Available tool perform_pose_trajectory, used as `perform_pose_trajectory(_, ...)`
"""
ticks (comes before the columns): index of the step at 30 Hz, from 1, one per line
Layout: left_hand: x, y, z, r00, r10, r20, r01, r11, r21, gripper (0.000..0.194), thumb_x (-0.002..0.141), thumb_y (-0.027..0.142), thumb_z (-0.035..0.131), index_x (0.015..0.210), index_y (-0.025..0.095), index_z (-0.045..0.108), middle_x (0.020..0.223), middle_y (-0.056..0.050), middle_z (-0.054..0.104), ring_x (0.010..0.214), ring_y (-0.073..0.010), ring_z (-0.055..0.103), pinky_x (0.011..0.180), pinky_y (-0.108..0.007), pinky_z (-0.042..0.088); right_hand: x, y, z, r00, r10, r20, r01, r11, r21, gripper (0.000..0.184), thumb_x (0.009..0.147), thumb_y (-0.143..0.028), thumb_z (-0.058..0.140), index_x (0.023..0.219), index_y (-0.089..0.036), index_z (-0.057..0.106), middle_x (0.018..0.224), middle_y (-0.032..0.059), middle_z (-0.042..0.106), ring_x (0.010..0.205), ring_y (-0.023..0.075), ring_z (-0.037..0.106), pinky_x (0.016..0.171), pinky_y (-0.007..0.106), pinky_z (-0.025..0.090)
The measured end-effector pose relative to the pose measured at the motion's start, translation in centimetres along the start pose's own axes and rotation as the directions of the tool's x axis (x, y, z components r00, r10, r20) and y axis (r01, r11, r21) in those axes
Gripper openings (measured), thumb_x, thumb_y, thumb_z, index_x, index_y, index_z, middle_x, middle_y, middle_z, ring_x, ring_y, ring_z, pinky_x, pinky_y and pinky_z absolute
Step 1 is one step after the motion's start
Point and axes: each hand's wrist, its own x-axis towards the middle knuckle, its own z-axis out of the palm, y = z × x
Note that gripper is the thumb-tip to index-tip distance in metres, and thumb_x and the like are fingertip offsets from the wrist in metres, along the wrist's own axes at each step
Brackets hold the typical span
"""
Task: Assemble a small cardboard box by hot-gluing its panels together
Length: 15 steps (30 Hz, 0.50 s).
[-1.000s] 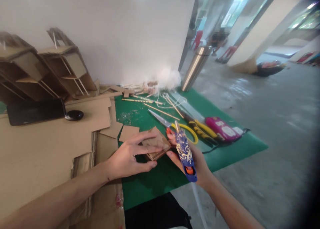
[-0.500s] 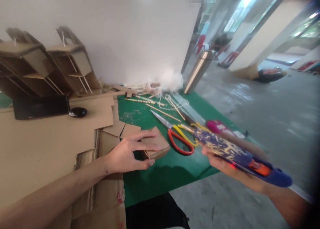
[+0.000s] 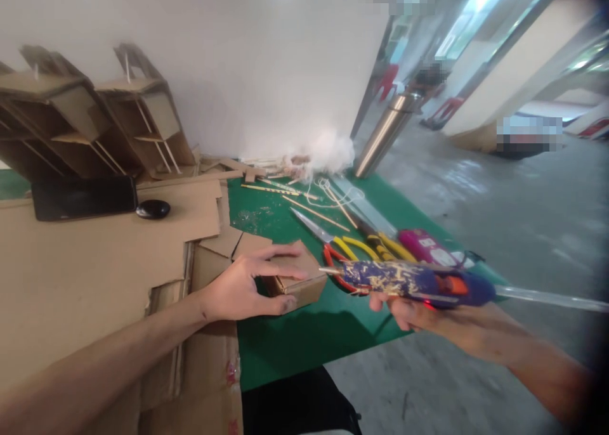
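A small cardboard box (image 3: 307,289) rests at the edge of the green table top, gripped by my left hand (image 3: 257,283), fingers across its top and thumb along its near side. Closed round the handle of a blue hot glue gun (image 3: 394,279) is my right hand (image 3: 419,314). The gun's metal nozzle points left, close to the box's right top edge; whether they touch I cannot tell. A clear glue stick (image 3: 547,295) sticks out of the gun's back. Behind the nozzle lie scissors (image 3: 314,227) with red and yellow handles, partly hidden by the gun.
Cardboard sheets (image 3: 95,257) cover the left side, bearing a black phone (image 3: 85,199) and a black mouse (image 3: 153,209). Cardboard shelves (image 3: 143,118) stand behind. A steel flask (image 3: 387,134), white fluff (image 3: 328,153), thin sticks (image 3: 316,212) and a magenta object (image 3: 423,245) sit farther back.
My right hand has brought the glue gun leftward and turned it more level, its nozzle now close to the box. The left hand stays on the box. The view has shifted slightly.
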Motion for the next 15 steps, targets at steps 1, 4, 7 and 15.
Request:
perform_pose_trajectory(1,0.0,0.0,0.0,1.0,-0.008,0.0,0.008,1.0,-0.002,0.039,0.078,0.024,0.074,0.117,0.025,0.075,0.15,-0.009,0.054,0.141,-0.0325,0.048,0.114,-0.049,0.043,0.1,0.2,-0.1,1.0,-0.026,-0.007,0.026,0.998,-0.051,0.042,0.082,-0.067,0.064,0.084,-0.027,0.077,0.083,0.0068,0.075,0.066,0.0214,0.068,0.062,0.034,0.062)
perform_pose_trajectory(4,0.1,0.0,0.0,1.0,-0.019,-0.007,0.019,1.0,-0.001,0.039,0.078,0.024,0.075,0.118,0.026,0.075,0.15,-0.009,0.054,0.14,-0.0322,0.049,0.114,-0.05,0.043,0.4,1.3,-0.2,0.985,-0.155,-0.08,0.135,0.968,-0.21,0.039,0.08,-0.067,0.065,0.084,-0.03,0.077,0.089,0.0088,0.075,0.08,0.0292,0.072,0.072,0.044,0.063)
perform_pose_trajectory(7,0.1,-0.1,0.0,1.0,0.0,-0.011,0.0,1.0,0.01,0.041,0.078,0.022,0.074,0.119,0.028,0.074,0.151,-0.007,0.054,0.142,-0.0317,0.047,0.114,-0.049,0.044,0.4,2.1,0.2,0.973,-0.139,-0.187,0.088,0.963,-0.255,0.037,0.077,-0.065,0.069,0.09,-0.031,0.075,0.107,0.0091,0.075,0.097,0.0333,0.072,0.084,0.05,0.062)
perform_pose_trajectory(15,-0.1,-0.4,0.5,0.998,0.067,0.017,-0.069,0.991,0.114,0.041,0.078,0.021,0.074,0.118,0.025,0.075,0.149,-0.009,0.055,0.14,-0.0312,0.05,0.117,-0.047,0.041,0.4,2.0,1.6,0.959,-0.18,-0.221,0.09,0.927,-0.365,0.046,0.078,-0.062,0.069,0.105,-0.026,0.071,0.105,0.0106,0.075,0.097,0.0331,0.072,0.077,0.041,0.062)
